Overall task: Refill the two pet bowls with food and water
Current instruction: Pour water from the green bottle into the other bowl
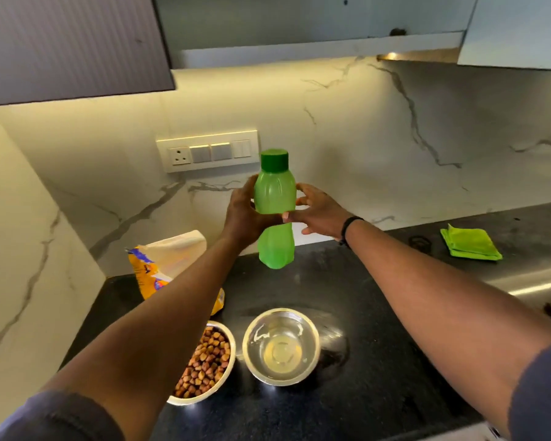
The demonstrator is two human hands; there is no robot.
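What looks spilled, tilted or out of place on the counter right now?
Nothing stands out. The kibble bowl and the water bowl sit level, with no spill visible around them. The green bottle is upright and capped, held in the left hand.

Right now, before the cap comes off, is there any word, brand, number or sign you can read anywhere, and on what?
None can be read.
Food bag: blue and white print on the orange and yellow side, too blurred to read and partly behind the left forearm.
Green bottle: no label or lettering visible.
Switch panel: no legible markings.
Green cloth and both bowls: no text visible.
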